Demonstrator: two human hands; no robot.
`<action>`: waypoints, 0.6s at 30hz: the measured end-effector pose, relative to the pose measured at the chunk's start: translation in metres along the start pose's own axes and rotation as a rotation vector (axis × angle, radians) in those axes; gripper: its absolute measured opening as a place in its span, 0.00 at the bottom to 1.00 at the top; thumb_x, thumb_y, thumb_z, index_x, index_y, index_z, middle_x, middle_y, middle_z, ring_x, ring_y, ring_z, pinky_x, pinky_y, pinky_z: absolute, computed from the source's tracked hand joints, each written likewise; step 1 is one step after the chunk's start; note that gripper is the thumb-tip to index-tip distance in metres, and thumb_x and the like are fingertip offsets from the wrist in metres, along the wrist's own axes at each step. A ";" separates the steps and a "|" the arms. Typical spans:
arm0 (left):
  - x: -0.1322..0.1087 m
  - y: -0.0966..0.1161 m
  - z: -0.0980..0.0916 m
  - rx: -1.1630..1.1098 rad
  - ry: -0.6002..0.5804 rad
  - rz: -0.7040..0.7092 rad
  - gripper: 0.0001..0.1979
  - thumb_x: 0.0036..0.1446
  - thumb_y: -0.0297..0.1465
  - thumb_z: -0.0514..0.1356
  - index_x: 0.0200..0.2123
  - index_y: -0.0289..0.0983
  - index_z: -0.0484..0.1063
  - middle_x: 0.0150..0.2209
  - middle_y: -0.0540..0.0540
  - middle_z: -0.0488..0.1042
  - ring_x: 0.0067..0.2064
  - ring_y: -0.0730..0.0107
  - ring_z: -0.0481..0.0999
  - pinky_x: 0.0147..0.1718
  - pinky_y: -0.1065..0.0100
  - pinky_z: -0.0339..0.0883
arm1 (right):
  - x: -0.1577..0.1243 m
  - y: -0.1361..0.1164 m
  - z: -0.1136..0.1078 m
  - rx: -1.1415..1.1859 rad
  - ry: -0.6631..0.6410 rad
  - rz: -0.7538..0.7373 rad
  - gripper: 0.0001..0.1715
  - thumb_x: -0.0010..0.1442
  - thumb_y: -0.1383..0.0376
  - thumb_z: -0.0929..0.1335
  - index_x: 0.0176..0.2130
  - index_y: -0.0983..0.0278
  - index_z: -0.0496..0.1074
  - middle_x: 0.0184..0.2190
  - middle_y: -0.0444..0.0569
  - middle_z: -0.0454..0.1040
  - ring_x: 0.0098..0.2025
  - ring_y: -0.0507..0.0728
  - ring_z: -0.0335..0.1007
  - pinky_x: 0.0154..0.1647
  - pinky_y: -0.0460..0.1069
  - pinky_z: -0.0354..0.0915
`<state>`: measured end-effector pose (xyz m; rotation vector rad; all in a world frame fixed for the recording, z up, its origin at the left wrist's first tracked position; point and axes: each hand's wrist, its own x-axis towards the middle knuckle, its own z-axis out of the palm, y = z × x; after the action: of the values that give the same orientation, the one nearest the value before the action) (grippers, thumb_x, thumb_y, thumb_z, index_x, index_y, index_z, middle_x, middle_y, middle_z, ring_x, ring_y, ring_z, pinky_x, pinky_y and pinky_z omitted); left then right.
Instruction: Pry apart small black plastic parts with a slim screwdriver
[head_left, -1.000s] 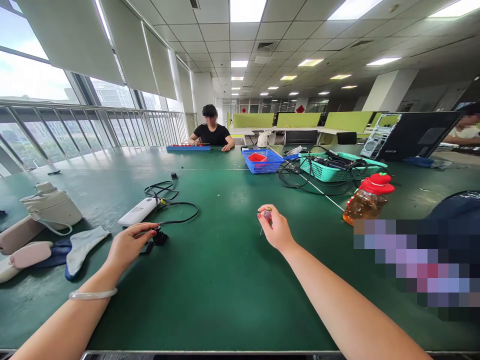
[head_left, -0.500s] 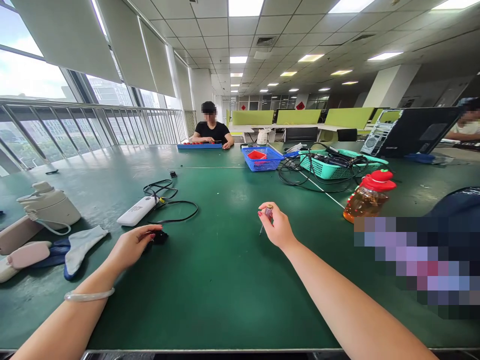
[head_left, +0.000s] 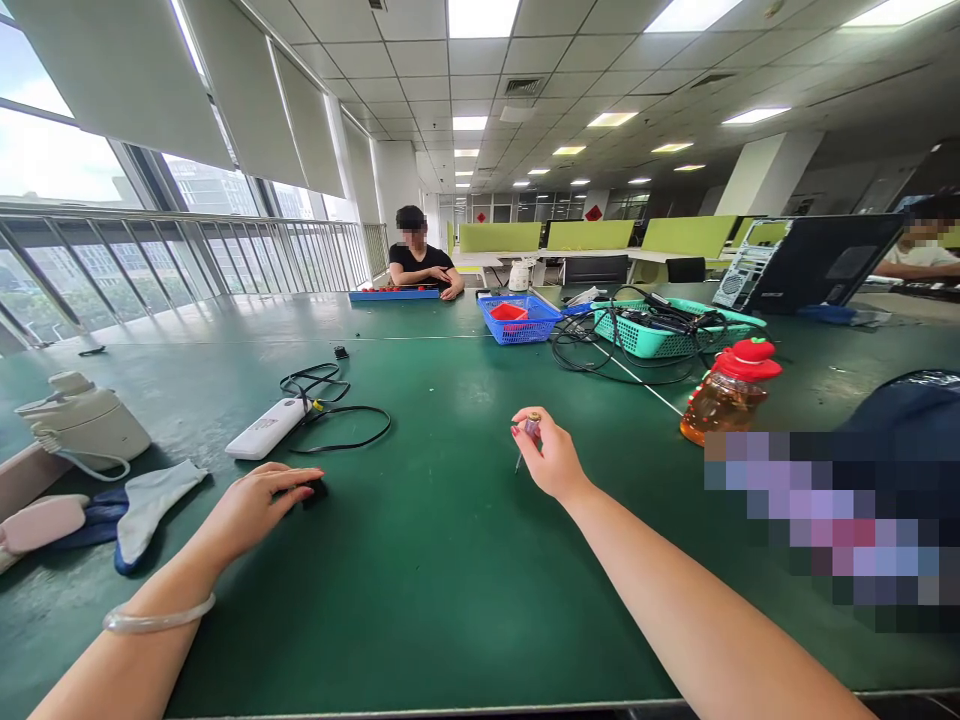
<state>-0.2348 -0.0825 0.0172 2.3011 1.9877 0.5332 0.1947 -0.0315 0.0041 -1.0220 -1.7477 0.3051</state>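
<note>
My right hand (head_left: 553, 458) is closed around a small screwdriver (head_left: 532, 428). Its handle is pinkish and see-through, and the thin metal shaft points down towards the green table (head_left: 420, 600). Over on the left, my left hand (head_left: 259, 505) rests low at the tabletop, thumb and fingers closed on a small black object (head_left: 318, 493). The fingers hide much of that object, so its kind does not show. Just beyond this hand lies a white power bank (head_left: 268, 428) with a black cable (head_left: 352, 408).
A glove (head_left: 154, 505), a pink case (head_left: 46, 522) and a cream bottle (head_left: 86, 420) lie left. Further back stand a blue basket (head_left: 525, 328) and a green basket (head_left: 660, 342) with cables. A red-lidded bottle (head_left: 727, 400) is right. A person (head_left: 420, 262) sits opposite.
My left hand and the black object have come slightly nearer to me. The right hand keeps the screwdriver in much the same place. The view has shifted a little.
</note>
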 end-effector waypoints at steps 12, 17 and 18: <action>-0.012 -0.046 -0.015 -0.011 -0.126 -0.017 0.32 0.46 0.53 0.61 0.51 0.42 0.75 0.53 0.42 0.76 0.53 0.48 0.75 0.54 0.54 0.68 | 0.001 0.001 0.000 -0.008 -0.009 -0.004 0.09 0.64 0.58 0.61 0.40 0.60 0.65 0.25 0.43 0.69 0.23 0.52 0.65 0.26 0.46 0.62; -0.009 -0.044 -0.015 -0.002 -0.092 -0.053 0.31 0.49 0.54 0.57 0.49 0.41 0.77 0.49 0.42 0.79 0.48 0.49 0.78 0.47 0.57 0.73 | 0.001 -0.001 0.001 -0.009 -0.024 0.000 0.09 0.64 0.58 0.61 0.40 0.60 0.65 0.23 0.41 0.67 0.22 0.52 0.62 0.26 0.46 0.61; -0.009 -0.038 -0.017 0.019 -0.050 -0.066 0.31 0.51 0.54 0.56 0.50 0.41 0.76 0.49 0.41 0.79 0.47 0.49 0.79 0.46 0.57 0.73 | 0.001 -0.001 0.001 -0.008 -0.028 -0.002 0.08 0.64 0.58 0.61 0.40 0.60 0.65 0.22 0.41 0.66 0.21 0.52 0.62 0.26 0.46 0.61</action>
<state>-0.2768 -0.0879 0.0207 2.2278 2.0464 0.4495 0.1936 -0.0316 0.0050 -1.0260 -1.7765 0.3123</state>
